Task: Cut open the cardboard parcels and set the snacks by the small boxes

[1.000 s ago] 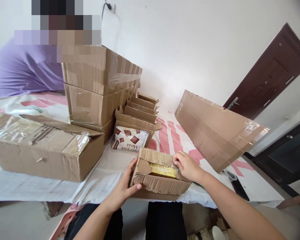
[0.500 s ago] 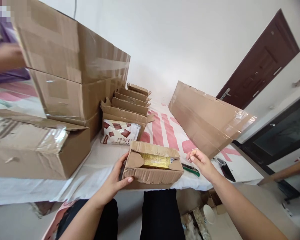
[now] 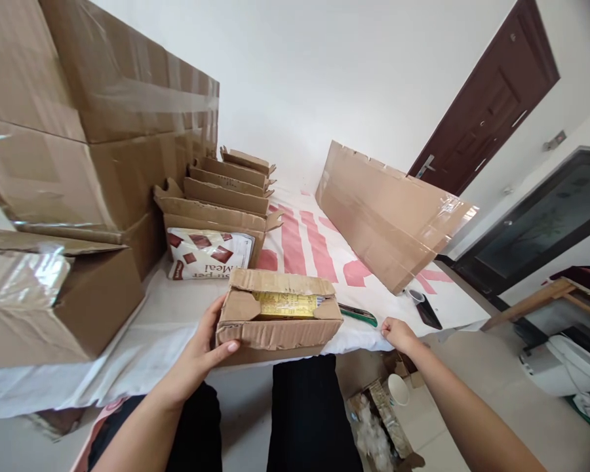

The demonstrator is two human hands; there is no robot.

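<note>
My left hand (image 3: 204,357) grips the left end of a small cardboard box (image 3: 280,334), thumb on the front and fingers behind. Its top flaps stand partly apart, and yellow printed packaging (image 3: 288,305) shows in the gap. A green-handled utility knife (image 3: 358,314) lies just right of this box. Beyond the knife, at the table's front edge, my right hand (image 3: 398,334) is closed with its fingers curled in. Whatever those fingers may hold is hidden. Behind the small box stands a white printed packet (image 3: 209,254) with brown squares, leaning on a row of opened cartons (image 3: 226,200).
Large taped cartons (image 3: 128,124) are stacked at the left, with another carton (image 3: 98,308) in front. A big cardboard piece (image 3: 383,210) stands at the right. Near the table's right end lie a tape roll (image 3: 415,296) and a dark phone (image 3: 429,312).
My right hand has moved right, away from the box, and its fingers have curled in more. The left hand keeps its grip. The view has turned right, so the other person is out of sight.
</note>
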